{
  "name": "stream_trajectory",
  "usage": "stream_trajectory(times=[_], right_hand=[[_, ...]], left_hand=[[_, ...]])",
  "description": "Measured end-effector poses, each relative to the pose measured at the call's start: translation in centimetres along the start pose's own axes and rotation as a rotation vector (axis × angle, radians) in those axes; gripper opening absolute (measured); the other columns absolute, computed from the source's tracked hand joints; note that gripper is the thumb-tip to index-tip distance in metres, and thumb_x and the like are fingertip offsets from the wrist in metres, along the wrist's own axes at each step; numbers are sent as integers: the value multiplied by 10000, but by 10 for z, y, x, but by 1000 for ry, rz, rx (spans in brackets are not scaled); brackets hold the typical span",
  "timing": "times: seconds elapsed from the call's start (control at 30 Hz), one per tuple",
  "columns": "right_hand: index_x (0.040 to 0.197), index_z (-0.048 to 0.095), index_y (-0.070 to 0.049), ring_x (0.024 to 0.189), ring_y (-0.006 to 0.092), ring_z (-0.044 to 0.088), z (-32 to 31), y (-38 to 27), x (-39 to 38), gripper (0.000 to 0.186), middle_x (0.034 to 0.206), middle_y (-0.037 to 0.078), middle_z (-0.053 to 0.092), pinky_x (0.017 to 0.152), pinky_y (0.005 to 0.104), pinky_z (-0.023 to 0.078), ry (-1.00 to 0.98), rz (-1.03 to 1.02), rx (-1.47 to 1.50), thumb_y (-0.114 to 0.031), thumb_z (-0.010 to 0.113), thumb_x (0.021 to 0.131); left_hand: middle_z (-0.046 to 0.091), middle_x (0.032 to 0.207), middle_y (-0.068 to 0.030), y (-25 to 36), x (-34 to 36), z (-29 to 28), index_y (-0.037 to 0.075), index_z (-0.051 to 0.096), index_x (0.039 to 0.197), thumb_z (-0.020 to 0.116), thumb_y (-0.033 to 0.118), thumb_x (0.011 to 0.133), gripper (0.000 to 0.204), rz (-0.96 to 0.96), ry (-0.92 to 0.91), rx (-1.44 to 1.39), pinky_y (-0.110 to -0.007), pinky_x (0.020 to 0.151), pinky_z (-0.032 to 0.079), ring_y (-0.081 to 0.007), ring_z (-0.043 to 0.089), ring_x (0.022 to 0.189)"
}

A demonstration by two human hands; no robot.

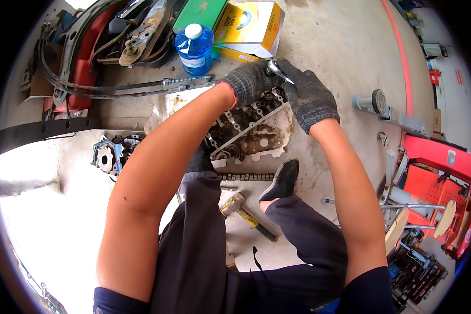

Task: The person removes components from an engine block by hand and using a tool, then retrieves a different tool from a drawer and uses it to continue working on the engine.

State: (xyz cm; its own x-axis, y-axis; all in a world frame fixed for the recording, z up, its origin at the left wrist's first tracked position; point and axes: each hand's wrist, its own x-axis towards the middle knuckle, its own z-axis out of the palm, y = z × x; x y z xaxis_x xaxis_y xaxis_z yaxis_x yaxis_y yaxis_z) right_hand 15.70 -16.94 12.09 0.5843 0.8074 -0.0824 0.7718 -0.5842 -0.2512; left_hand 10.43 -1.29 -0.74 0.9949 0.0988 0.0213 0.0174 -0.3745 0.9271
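Both my hands wear dark grey knit work gloves and meet over the far end of an engine cylinder head. A shiny ratchet wrench shows between them. The fingers of my left hand close around its round head. My right hand grips the handle side, its fingers curled over it. What sits under the ratchet is hidden by the gloves. Valve-train parts and a long straight metal edge show on the cylinder head, which lies on the floor in front of my feet.
A blue-liquid bottle, a yellow-white box and a green box stand beyond my left hand. Black cables run at left. A hammer and a chain lie near my feet. A red tool cart is at right.
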Motion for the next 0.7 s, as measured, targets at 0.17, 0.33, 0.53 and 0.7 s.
stream_trajectory(times=[0.17,0.33,0.53,0.7], right_hand=[[1505,362,-297,991,381,654,-5,-21,-6,556,1114,242,617,859,485,517,-128,114,-353,-158,455,974],[1565,190,-215,1091,410,642,4,-43,-10,640,1171,256,628,906,501,519,-297,257,-313,-114,357,956],[1523,274,-200,1004,403,658,-1,-17,-4,566,1097,246,652,842,495,528,-273,15,-268,-172,407,973],[1358,504,-174,976,376,652,15,-7,-9,439,1074,196,670,840,482,520,-81,56,-212,-284,562,937]], left_hand=[[708,1027,-190,-9,7,7,57,650,1124,678,392,895,406,11,32,148,-433,871,515,-373,666,976],[701,1068,-200,11,3,8,56,660,1116,657,356,906,367,-111,75,298,-439,887,513,-384,653,1024],[713,914,-129,43,-18,-38,73,654,1134,625,315,926,320,-474,-140,-403,-337,679,572,-196,706,781],[701,1070,-170,52,15,-28,95,626,1180,497,200,945,288,90,-166,747,-441,876,526,-360,673,1029]])
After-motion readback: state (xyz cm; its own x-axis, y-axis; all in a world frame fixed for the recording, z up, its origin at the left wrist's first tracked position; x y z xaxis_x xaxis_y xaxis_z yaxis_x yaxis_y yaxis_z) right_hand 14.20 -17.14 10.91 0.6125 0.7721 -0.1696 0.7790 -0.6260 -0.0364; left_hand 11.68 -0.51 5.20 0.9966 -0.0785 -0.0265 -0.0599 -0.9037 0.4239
